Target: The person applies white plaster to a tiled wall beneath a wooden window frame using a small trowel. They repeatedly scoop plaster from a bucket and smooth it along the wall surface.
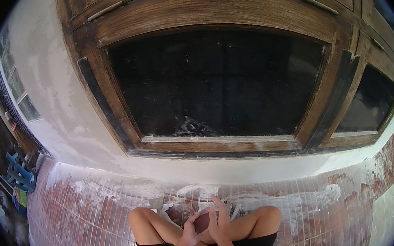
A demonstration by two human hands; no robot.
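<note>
In front of my crossed legs, both hands are close together around a small reddish-brown piece of sandpaper (202,222). My left hand (190,231) grips its left side, with the fingers curled about it. On the other side my right hand (218,225) presses against the sheet with the thumb, one finger stretched out forward. The palms partly hide the sheet, so I cannot tell whether it is folded. Just beyond the hands, a dark red scrap (173,213) lies on the dusty floor between my knees.
A brown wooden window frame (213,149) with dark glass (215,82) rises ahead, set in a white wall (86,126). White powder covers the reddish tiled floor (321,222). A blue plastic stool (21,174) stands at the left. Narrow grey pieces (236,210) lie near my right knee.
</note>
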